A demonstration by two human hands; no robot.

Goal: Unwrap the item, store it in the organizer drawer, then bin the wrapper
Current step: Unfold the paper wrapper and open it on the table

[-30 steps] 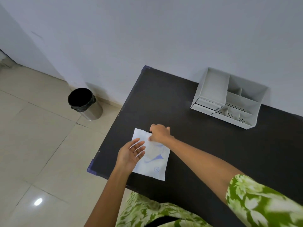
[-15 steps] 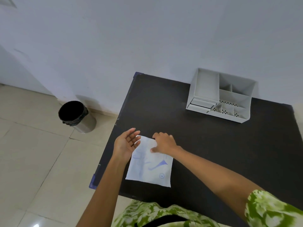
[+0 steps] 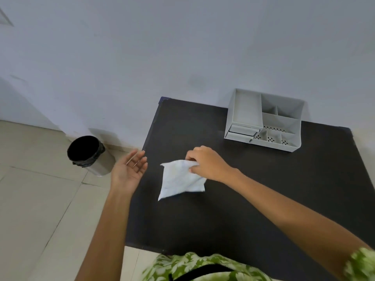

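Observation:
A white wrapped packet with faint blue print hangs a little above the black table. My right hand pinches its top edge and lifts it, so it sags and creases. My left hand is open, palm up, left of the packet over the table's left edge, touching nothing. What the packet contains is hidden. A grey plastic organizer with compartments and small shut drawers at its lower left stands at the table's back against the wall.
A steel bin with a black liner stands on the tiled floor left of the table, near the wall. The white wall runs right behind the table.
The packet lay flat under both hands; my right hand has lifted it by its top edge. My left hand let go and moved left, palm up.

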